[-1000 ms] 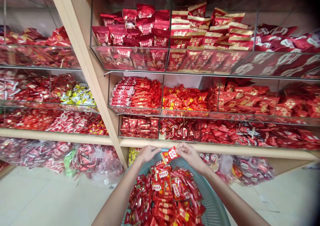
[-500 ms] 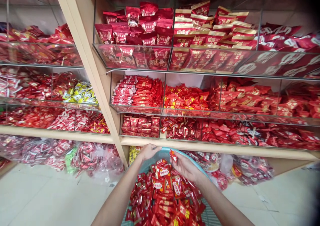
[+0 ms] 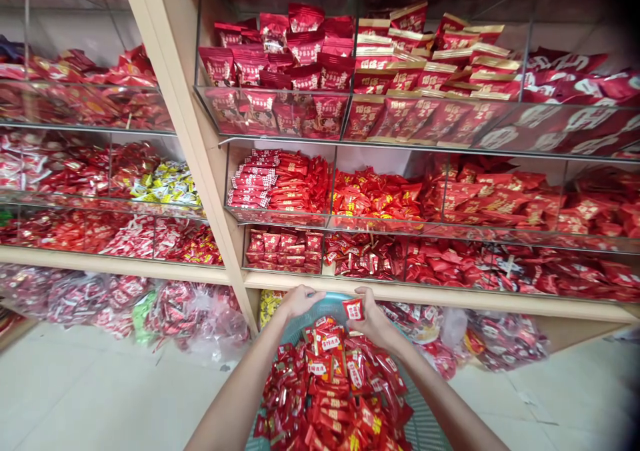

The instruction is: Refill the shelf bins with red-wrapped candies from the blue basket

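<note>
A teal plastic basket [image 3: 423, 414] holds a heap of small red wrapped candies [image 3: 333, 388], some with white labels and some with yellow print. My left hand [image 3: 300, 300] is closed on the far rim of the basket, left of its middle. Above the heap, my right hand [image 3: 371, 319] pinches one red candy packet [image 3: 353, 309] with its white-lettered front turned toward me. The tips of the right fingers are partly hidden behind the packet.
Past the basket rises a wooden shelf unit [image 3: 430, 290] with clear-fronted compartments of red candies [image 3: 285, 250]. Plastic bags of candy [image 3: 200, 314] lie on the pale tiled floor [image 3: 125, 384] under the shelves. A slanting wooden upright [image 3: 185, 124] divides the unit.
My right hand has turned and lifted slightly, so the candy packet in it now faces me. The left hand stays on the rim. The view has shifted a little.
</note>
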Demonstrator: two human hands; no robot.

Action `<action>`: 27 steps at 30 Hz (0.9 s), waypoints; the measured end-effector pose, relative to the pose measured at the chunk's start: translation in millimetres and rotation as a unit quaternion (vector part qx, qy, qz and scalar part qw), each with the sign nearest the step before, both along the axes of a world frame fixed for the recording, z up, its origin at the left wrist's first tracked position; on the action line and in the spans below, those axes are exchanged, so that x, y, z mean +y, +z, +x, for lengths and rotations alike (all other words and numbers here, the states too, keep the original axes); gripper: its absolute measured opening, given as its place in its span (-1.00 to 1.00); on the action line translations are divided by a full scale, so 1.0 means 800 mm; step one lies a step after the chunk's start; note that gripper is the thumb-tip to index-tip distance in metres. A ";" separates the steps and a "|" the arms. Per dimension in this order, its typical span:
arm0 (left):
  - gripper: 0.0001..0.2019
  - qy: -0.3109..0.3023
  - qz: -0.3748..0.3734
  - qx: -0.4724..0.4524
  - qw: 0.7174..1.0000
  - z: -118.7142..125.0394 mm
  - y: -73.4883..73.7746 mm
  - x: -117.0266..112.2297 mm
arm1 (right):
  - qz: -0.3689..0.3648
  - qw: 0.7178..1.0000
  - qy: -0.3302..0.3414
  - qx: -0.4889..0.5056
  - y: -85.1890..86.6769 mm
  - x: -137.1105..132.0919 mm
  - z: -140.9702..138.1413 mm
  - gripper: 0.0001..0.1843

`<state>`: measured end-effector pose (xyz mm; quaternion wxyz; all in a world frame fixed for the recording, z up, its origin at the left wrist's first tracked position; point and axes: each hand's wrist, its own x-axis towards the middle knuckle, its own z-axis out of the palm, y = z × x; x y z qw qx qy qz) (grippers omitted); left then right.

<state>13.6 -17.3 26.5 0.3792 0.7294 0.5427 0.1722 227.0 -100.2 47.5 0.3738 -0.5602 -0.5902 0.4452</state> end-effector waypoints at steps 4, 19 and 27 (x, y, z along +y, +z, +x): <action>-0.39 -0.005 0.005 0.004 1.000 0.000 -0.002 0.000 | 0.069 0.987 0.063 -0.129 0.003 0.006 0.009 -0.49; -0.40 -0.009 0.025 -0.017 1.000 -0.001 -0.008 0.004 | 0.071 0.961 0.194 -0.183 -0.009 0.018 -0.016 -0.01; -0.43 0.014 -0.011 -0.054 0.998 -0.001 -0.012 0.006 | 0.100 0.947 0.185 -0.242 -0.013 0.015 -0.014 -0.11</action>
